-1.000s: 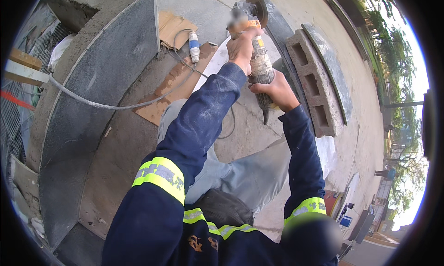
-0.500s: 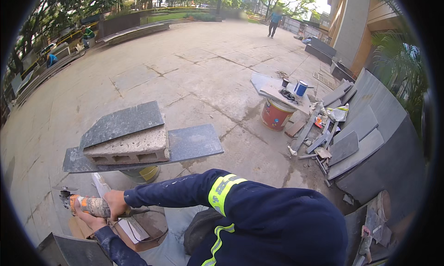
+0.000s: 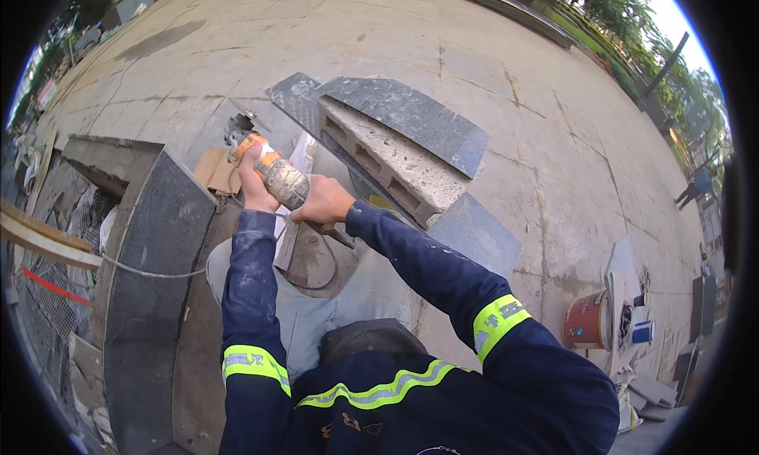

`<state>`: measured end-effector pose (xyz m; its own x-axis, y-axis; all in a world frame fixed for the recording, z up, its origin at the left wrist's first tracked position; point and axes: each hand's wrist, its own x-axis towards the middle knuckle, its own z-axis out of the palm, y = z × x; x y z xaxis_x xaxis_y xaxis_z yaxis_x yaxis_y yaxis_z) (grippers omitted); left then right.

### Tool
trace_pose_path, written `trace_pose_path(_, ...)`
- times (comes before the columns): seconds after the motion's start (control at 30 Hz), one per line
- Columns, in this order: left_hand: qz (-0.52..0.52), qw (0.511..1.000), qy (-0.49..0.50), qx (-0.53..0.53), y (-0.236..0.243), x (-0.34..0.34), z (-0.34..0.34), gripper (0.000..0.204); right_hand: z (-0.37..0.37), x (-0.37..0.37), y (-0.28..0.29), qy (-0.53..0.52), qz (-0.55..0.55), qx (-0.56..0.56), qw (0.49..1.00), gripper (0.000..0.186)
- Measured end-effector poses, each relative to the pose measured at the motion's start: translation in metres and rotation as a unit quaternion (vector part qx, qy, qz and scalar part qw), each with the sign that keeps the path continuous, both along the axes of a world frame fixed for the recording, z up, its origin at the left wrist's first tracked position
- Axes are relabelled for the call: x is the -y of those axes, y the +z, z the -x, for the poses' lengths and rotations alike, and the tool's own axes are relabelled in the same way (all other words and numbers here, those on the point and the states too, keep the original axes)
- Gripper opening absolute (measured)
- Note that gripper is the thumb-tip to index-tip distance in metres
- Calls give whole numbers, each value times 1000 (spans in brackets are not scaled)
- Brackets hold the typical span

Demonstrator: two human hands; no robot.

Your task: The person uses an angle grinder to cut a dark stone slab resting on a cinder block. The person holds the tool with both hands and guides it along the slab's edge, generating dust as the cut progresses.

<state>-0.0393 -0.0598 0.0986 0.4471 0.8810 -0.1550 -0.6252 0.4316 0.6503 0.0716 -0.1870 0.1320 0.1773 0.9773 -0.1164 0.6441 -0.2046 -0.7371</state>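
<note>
An orange angle grinder (image 3: 278, 175), worn and dusty, is held in both my hands, its thin disc (image 3: 251, 115) at the far end. My left hand (image 3: 254, 180) is closed round the front of its body by the head. Behind it, my right hand (image 3: 322, 202) is wrapped round the rear end. Just right of the disc, a long grey stone slab (image 3: 477, 235) lies flat, bearing a hollow concrete block (image 3: 391, 156). On top of the block rests a second dark slab (image 3: 411, 117) with angled corners. The disc appears close to the lower slab's left end; contact cannot be made out.
A dark stone-faced ledge (image 3: 154, 249) runs along my left, with a timber piece (image 3: 47, 237) and mesh beyond. A grey cable (image 3: 158, 275) crosses the ledge. To the right stands a red bucket (image 3: 586, 320) beside a blue can (image 3: 643, 332). A person (image 3: 697, 185) is far right.
My view has swung left, bringing the ledge into sight and shifting the slabs and red bucket rightward in the picture. Both hands still grip the angle grinder.
</note>
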Motion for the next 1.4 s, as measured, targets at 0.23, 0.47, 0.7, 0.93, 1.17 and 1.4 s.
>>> trace_pose_path(0.23, 49, 998, -39, 10, -15, 34, -6, 45, -11, 20, -27, 27, 17, -61, 998, 68)
trace_pose_path(0.47, 122, 983, -120, 65, -61, 24, -22, 45, -7, 19, -47, -56, 53, 18, 997, 64)
trace_pose_path(0.7, 157, 967, -181, 83, -89, 30, -42, 45, -6, 29, -61, -130, 81, 56, 987, 63)
trace_pose_path(0.93, 185, 955, -187, 134, -103, 30, -62, 46, -16, 30, -55, -130, 109, 95, 981, 64)
trace_pose_path(1.17, 175, 961, -182, 116, -119, 27, -60, 48, -19, 27, -75, -135, 109, 91, 981, 65)
trace_pose_path(1.4, 206, 952, -177, 139, -121, 27, -67, 45, -22, 25, -84, -143, 111, 117, 976, 67)
